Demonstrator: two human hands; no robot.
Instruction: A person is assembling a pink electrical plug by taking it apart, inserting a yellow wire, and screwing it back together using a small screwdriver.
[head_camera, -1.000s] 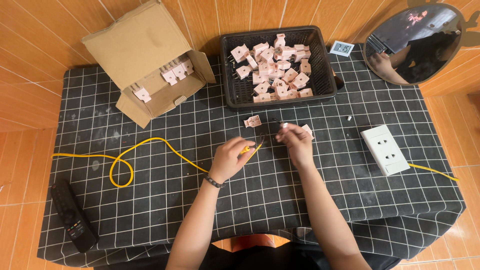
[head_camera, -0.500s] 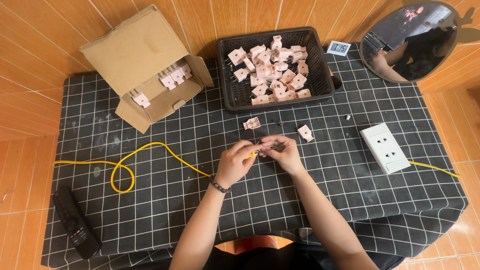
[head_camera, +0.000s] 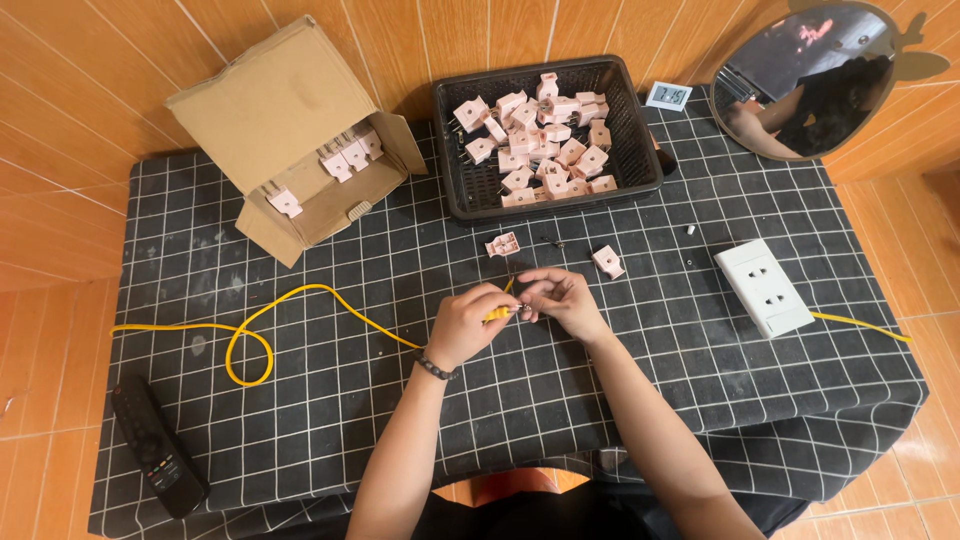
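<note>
**Hands meet over yellow cable**

Checked black cloth covers the desk (head_camera: 300, 420). Both forearms angle inward; left hand (head_camera: 468, 322) pinches the yellow cable (head_camera: 300, 292) end, right hand (head_camera: 560, 300) fingers closed around it. Behind, black basket (head_camera: 448, 180) and cardboard box (head_camera: 270, 110) hold pink plugs (head_camera: 540, 135).

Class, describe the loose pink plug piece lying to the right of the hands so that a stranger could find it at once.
Start at the black basket of pink plugs, then drop to the checked cloth below its right corner. The pink piece lies alone there, above the right hand; its twin lies further left.
</note>
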